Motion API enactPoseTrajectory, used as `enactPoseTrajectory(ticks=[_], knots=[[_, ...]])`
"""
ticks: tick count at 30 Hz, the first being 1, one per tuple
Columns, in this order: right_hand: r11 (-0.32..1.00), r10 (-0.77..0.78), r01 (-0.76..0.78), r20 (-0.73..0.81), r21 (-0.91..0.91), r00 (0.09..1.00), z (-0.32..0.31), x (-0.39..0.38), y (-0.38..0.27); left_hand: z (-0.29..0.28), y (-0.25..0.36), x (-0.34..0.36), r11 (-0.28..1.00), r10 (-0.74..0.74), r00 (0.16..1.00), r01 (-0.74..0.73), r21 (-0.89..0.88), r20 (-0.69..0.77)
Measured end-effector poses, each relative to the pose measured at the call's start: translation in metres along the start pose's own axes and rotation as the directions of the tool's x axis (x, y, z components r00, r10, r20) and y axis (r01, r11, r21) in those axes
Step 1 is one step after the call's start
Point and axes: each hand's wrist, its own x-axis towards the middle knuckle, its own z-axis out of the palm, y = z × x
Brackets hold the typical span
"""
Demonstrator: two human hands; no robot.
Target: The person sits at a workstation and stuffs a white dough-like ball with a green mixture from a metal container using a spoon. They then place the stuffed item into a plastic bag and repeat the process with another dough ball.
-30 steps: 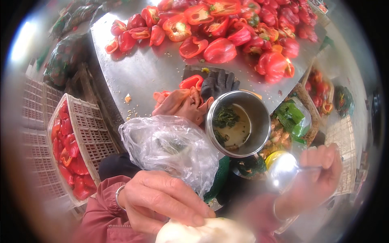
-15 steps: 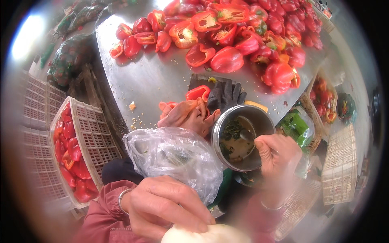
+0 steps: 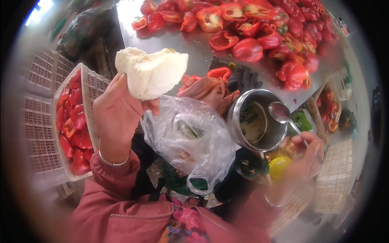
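Raised at the left, my left hand (image 3: 119, 105) grips a white steamed bun (image 3: 150, 73) with a ragged, torn upper edge. My right hand (image 3: 310, 156) pinches the handle of a metal spoon (image 3: 279, 112), whose bowl hangs over the right rim of a steel pot (image 3: 233, 117). Inside that pot lie chopped dark greens (image 3: 252, 116) and some cloudy liquid. Between my hands sits a crumpled clear plastic bag (image 3: 194, 137); what it contains is hard to make out. Behind the bag rest orange rubber gloves (image 3: 210, 92) and a dark grey glove (image 3: 242, 78).
Halved red peppers (image 3: 248, 49) heap up across the metal table (image 3: 170, 40). A plastic crate (image 3: 90, 87) of red pepper pieces stands at the left, beside stacked crates (image 3: 36, 109). More peppers fill a crate (image 3: 314, 101) at the right. Filled mesh sacks (image 3: 85, 34) stand behind.
My left hand has risen from the lower middle, bringing the steamed bun up to the left. The spoon has come out of the pot as my right hand moved right.
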Motion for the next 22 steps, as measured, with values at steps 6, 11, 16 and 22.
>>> enactPoseTrajectory(ticks=[6,11,16,22], knots=[[0.841,-0.200,0.074,0.181,0.536,0.963,-0.004,-0.019,-0.016,0.011,-0.005,-0.016,0.983,-0.170,0.982,0.163,-0.082,-0.085],[0.978,-0.161,0.061,0.539,0.198,0.827,0.023,-0.058,-0.057,0.008,-0.020,-0.016,0.951,-0.278,0.923,0.304,0.058,-0.267],[0.858,-0.394,0.513,0.604,-0.028,0.693,0.075,-0.084,-0.041,0.012,-0.032,-0.020,0.937,-0.297,0.887,0.342,0.073,-0.353],[0.803,-0.335,0.547,0.580,-0.236,0.743,0.095,-0.097,-0.022,-0.007,-0.058,-0.022,0.948,-0.290,0.923,0.313,0.053,-0.254]])
